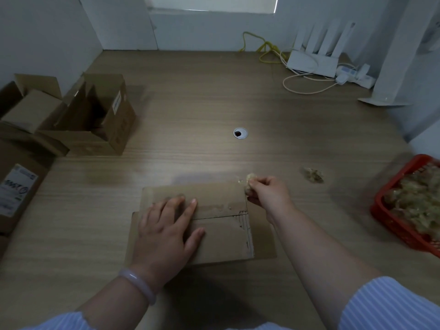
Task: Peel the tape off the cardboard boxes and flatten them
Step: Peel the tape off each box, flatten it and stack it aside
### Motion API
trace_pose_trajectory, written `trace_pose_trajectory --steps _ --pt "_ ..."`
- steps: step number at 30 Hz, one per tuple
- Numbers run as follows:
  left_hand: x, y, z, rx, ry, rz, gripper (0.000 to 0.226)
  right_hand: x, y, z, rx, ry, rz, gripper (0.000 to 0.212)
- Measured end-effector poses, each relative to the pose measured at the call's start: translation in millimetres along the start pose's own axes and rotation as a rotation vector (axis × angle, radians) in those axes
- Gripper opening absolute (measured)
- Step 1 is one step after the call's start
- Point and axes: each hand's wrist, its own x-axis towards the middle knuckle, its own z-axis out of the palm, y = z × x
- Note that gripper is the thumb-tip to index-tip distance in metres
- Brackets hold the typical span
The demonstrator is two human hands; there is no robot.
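Pressing flat-fingered on the cardboard box (221, 225), the left hand (166, 225) steadies it (on the worktop (214, 103)) while the right hand (266, 191) pinches a wad of tape (248, 183)

I see a dim room, with a wood-grain desk (190, 96) filling my view and a round metal cable grommet (240, 133) set in it toward 12 o'clock. Pale walls (47, 32) close it in from 10 to 2 o'clock, and a bright window (212, 2) glows at 12. At 1 o'clock a white router (312, 60) with upright antennas sits by a yellow cable (264, 47).
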Motion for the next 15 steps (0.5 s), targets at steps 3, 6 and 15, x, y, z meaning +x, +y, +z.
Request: trace_pose_trajectory --steps 3,6,15 --pt "0 -1 1 0.003 -0.005 -0.002 0.061 1 -7 2 -0.204 0.087 -0.203 0.021" --pt "0 0 1 0.003 0.0 -0.003 0.061 -3 -12 -2 -0.352 0.079 -0.338 0.035" --pt "0 1 0 -0.002 0.011 -0.006 0.062 -21 -10 -22 -0.207 -0.211 -0.29 0.021"
